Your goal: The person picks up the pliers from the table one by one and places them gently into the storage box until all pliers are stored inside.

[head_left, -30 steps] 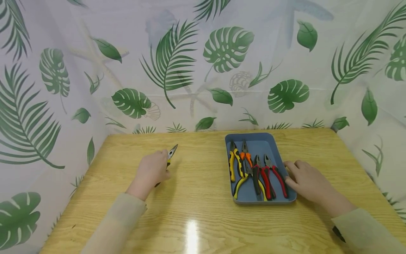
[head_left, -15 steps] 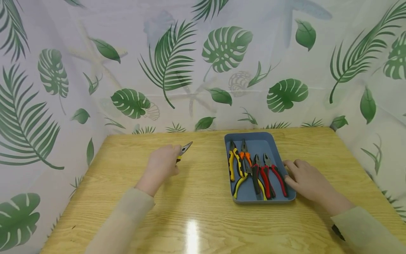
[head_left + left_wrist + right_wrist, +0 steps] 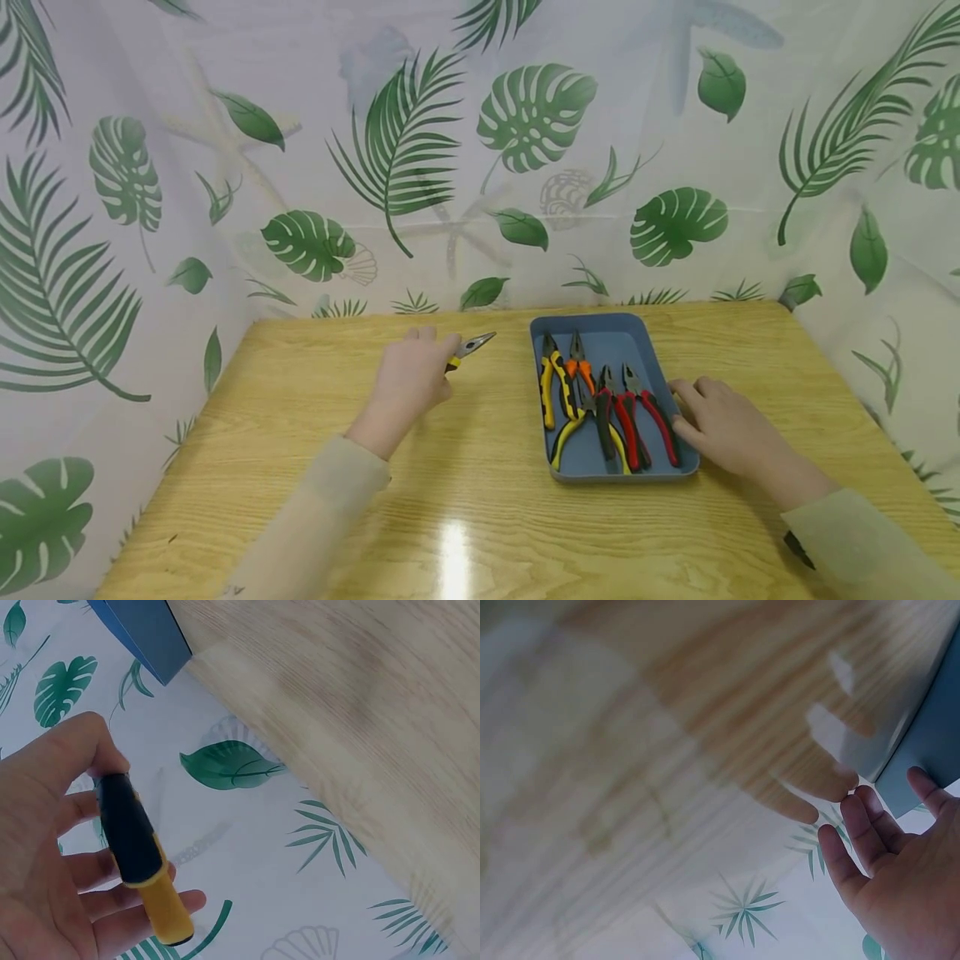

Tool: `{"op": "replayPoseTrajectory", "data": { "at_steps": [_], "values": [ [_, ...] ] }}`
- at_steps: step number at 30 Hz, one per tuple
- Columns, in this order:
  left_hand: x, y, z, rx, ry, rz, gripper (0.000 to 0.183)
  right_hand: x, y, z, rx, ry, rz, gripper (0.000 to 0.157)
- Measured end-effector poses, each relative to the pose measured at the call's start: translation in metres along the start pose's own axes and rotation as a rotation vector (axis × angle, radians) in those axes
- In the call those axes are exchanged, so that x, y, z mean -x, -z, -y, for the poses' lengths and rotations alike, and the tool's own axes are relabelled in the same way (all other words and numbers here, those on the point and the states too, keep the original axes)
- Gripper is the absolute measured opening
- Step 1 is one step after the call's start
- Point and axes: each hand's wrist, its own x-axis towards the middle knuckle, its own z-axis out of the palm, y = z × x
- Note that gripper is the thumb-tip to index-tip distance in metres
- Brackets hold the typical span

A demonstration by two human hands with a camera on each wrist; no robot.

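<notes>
My left hand (image 3: 408,379) holds long-nose pliers (image 3: 476,342) above the table, their metal tip pointing right toward the tray. In the left wrist view, thumb and forefinger pinch the black-and-yellow handle (image 3: 135,832), while the other fingers lie loosely behind it. My right hand (image 3: 723,421) rests on the table with fingertips at the right side of the blue tray (image 3: 622,343). Inside that tray lie several pliers: a yellow-and-black pair (image 3: 548,400), an orange-handled pair (image 3: 574,367), a slimmer yellow-and-black pair (image 3: 567,435), and red-and-black ones (image 3: 662,429).
A light wooden table (image 3: 480,417) carries the tray right of centre. Behind and beside it hangs a white cloth (image 3: 450,167) printed with green leaves. The tray's raised wall (image 3: 930,727) stands close to my right fingers.
My left hand has moved right across the table with the long-nose pliers, closer to the tray. The right hand and the tray have stayed where they were.
</notes>
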Motion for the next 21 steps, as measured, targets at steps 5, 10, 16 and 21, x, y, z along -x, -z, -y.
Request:
{"op": "replayPoseTrajectory", "data": {
  "at_steps": [5, 10, 16, 21],
  "values": [
    [-0.003, -0.001, -0.004, 0.007, 0.007, -0.009, 0.04, 0.0, -0.003, -0.001, -0.003, -0.005, -0.004, 0.045],
    [-0.009, -0.003, -0.011, 0.005, -0.01, 0.015, 0.036, 0.0, -0.002, -0.001, 0.001, -0.008, -0.001, 0.046],
    [-0.015, -0.002, -0.022, 0.019, -0.046, 0.018, 0.038, 0.0, -0.001, -0.001, 0.003, -0.012, 0.015, 0.047],
    [-0.021, 0.001, -0.03, 0.006, -0.066, 0.034, 0.04, 0.001, 0.0, 0.0, 0.003, -0.01, 0.018, 0.046]
  ]
}}
